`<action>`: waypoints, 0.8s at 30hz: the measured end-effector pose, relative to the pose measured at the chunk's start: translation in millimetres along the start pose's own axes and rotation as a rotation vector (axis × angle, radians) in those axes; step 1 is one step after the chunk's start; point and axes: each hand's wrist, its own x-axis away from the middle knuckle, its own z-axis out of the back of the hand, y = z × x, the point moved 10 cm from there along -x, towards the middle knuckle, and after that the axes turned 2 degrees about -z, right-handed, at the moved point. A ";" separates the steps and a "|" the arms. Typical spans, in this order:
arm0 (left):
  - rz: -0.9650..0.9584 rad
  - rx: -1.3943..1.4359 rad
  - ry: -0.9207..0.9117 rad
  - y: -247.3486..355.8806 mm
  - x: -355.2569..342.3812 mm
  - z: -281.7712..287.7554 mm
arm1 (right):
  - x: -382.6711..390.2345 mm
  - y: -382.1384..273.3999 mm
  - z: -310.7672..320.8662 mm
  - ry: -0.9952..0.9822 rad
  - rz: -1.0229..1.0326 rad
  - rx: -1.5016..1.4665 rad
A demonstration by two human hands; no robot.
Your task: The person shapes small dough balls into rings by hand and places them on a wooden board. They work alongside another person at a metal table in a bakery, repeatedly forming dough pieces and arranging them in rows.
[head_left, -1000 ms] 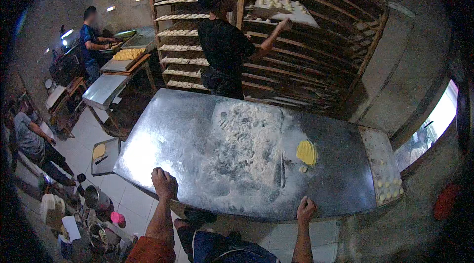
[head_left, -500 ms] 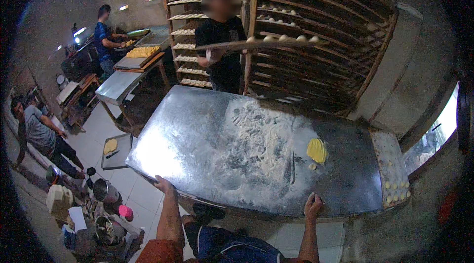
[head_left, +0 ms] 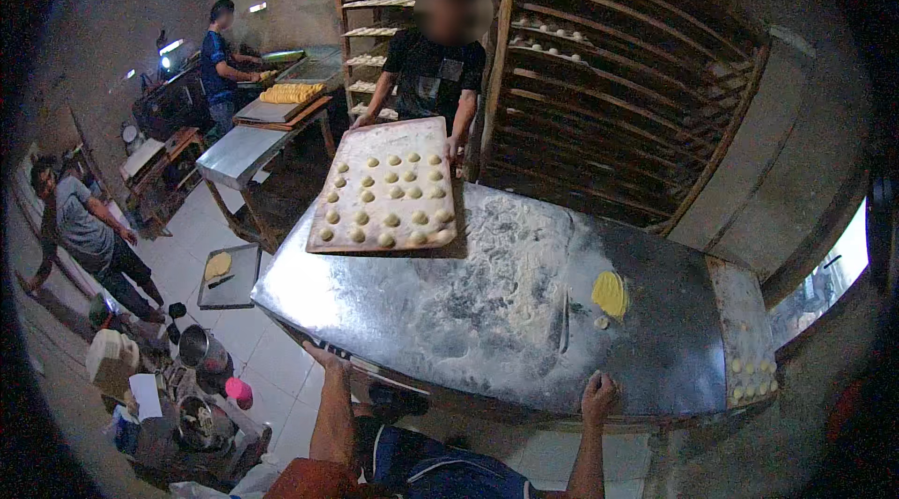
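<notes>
- Head view: the right hand, lower right of centre, is curled into a loose fist at the near edge of the metal table, nothing seen in it
- The yellow dough lies straight up the frame from that hand, well nearer it than the left; its long axis runs roughly up and down
- The left hand, lower left, is at the table edge; I cannot tell whether it grips
- Above it, a co-worker holds a tray of dough balls
- No writing is legible
</notes>
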 end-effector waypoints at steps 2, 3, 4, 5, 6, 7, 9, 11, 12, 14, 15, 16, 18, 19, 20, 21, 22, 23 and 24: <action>-0.147 -0.059 0.052 13.6 -27.7 9.9 | 0.7 -11.4 9.6 0.105 0.106 0.000; -0.215 -0.201 0.130 22.3 -40.0 19.4 | 1.8 -15.8 15.5 0.164 0.145 -0.030; -0.242 -0.340 0.268 29.7 -55.1 27.6 | 2.2 -19.2 16.3 0.178 0.157 0.011; -0.268 -0.480 0.406 39.0 -62.9 37.1 | 2.5 -21.5 18.7 0.202 0.162 0.028; -0.330 -0.704 0.450 52.6 -73.1 30.1 | 2.6 -22.5 19.9 0.213 0.146 0.058; -0.385 -0.929 0.515 65.7 -78.3 23.1 | 2.2 -23.4 20.2 0.208 0.137 0.040; -0.101 -1.157 0.811 64.1 -89.0 22.8 | -0.5 -15.4 11.5 0.101 0.028 0.027; -0.063 -1.185 0.911 69.8 -83.1 17.7 | 0.4 -22.1 14.9 0.132 0.083 0.111; -0.097 -1.179 0.880 72.1 -83.8 9.6 | 0.3 -20.8 15.2 0.134 0.075 0.133; -0.138 -1.167 0.838 74.0 -81.5 -1.0 | -0.4 -17.4 10.4 0.085 0.061 0.102; -0.155 -1.165 0.813 74.7 -80.5 -4.0 | -0.5 -16.3 9.6 0.080 0.060 0.069; -0.169 -1.160 0.798 75.3 -79.3 -5.1 | -1.0 -14.6 7.8 0.074 0.047 0.092; -0.184 -1.151 0.775 76.7 -79.3 -4.1 | -1.9 -13.1 3.5 0.048 0.031 0.107; -0.191 -1.146 0.760 78.2 -80.2 -2.8 | -2.2 -14.4 3.3 0.053 0.035 0.126; -0.199 -1.137 0.752 78.5 -82.1 -3.2 | -2.7 -14.2 0.7 0.029 0.022 0.137; -0.203 -1.133 0.738 79.8 -83.7 -3.1 | -3.2 -10.0 -2.9 -0.011 -0.031 0.121; -0.205 -1.134 0.729 79.7 -85.2 -4.9 | -3.1 -16.8 0.6 0.020 0.021 0.129; -0.208 -1.124 0.724 80.6 -85.0 -6.3 | -3.1 -19.2 3.1 0.038 0.032 0.107; -0.215 -1.159 0.726 81.8 -83.7 -10.3 | -3.0 -19.9 4.7 0.040 0.033 0.066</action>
